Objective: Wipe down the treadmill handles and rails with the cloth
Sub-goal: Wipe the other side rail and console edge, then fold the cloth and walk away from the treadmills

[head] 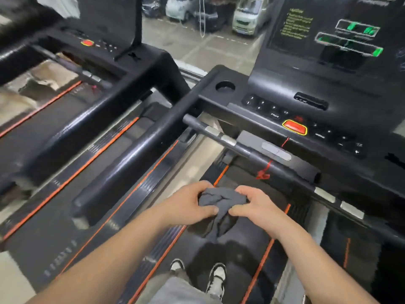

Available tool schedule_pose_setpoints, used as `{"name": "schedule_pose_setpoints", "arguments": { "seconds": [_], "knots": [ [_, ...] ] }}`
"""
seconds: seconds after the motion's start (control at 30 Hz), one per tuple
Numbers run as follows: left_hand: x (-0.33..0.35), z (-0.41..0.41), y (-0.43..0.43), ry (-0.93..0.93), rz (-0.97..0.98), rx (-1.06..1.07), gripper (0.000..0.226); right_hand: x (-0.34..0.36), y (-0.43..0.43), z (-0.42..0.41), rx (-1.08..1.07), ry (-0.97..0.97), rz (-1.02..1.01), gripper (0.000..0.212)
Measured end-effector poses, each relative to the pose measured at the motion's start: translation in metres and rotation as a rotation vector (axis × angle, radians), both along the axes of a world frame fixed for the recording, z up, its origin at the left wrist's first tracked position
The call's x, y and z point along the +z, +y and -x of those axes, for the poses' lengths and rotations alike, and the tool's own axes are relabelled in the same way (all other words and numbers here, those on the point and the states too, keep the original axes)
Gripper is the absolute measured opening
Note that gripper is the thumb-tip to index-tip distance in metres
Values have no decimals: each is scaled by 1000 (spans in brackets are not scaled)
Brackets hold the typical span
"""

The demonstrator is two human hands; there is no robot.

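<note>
A crumpled dark grey cloth (221, 199) hangs bunched between both hands above the treadmill belt (238, 244). My left hand (190, 201) grips its left side, my right hand (252, 202) grips its right side. The black left side rail (131, 159) runs diagonally to the left of my hands, apart from them. The front handlebar (245, 148) with silver sensor plates crosses ahead of the hands below the console (306, 119). Neither hand touches a rail or handle.
A second treadmill (72, 110) stands close on the left. The console carries a red stop button (294, 127), a cup holder (225, 86) and a screen (328, 34). A red safety cord (265, 170) hangs off the handlebar. My shoes (215, 278) stand on the belt.
</note>
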State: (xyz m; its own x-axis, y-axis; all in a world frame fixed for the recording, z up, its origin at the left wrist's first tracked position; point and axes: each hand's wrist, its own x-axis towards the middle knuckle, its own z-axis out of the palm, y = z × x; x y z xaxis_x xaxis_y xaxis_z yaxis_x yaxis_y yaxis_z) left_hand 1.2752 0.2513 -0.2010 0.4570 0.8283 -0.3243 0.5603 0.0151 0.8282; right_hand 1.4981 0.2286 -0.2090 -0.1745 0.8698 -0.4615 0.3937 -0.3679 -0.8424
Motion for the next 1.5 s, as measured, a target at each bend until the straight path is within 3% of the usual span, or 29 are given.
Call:
{"name": "schedule_pose_setpoints", "arguments": {
  "seconds": [0.17, 0.3, 0.43, 0.6, 0.7, 0.8, 0.97, 1.13, 1.23, 1.4, 1.5],
  "knots": [
    [5, 98, -46, 130, -56, 174, 23, -9, 9, 82, 320, -163, -88, 17],
    [10, 183, -107, 194, -50, 439, 24, -8, 8, 169, 610, -199, -149, 16],
    [9, 259, -190, 129, -16, 697, 29, -16, -25, 278, 830, -185, -217, 14],
    [5, 345, -304, 67, 14, 1016, 29, -36, -102, 406, 1021, -319, -342, 48],
    [-1, 385, -368, 49, 27, 1189, 28, -38, -145, 467, 1185, -337, -392, 49],
    [-4, 413, -420, 52, 50, 1362, 28, -31, -178, 523, 1309, -287, -362, 40],
    [1, 433, -488, 65, 109, 1690, 29, -29, -219, 584, 1502, -208, -331, 43],
    [4, 433, -538, -76, 154, 1964, 22, -35, -247, 630, 1817, -249, -15, 29],
    [-5, 425, -573, -140, 170, 2116, 22, -47, -272, 652, 2019, -325, 15, 29],
    [-19, 418, -647, -197, 164, 2326, 23, -60, -340, 690, 1889, -299, 90, 10],
    [-25, 426, -700, -309, 128, 2416, 19, -62, -395, 735, 1826, -227, 144, 38]
  ]
}}
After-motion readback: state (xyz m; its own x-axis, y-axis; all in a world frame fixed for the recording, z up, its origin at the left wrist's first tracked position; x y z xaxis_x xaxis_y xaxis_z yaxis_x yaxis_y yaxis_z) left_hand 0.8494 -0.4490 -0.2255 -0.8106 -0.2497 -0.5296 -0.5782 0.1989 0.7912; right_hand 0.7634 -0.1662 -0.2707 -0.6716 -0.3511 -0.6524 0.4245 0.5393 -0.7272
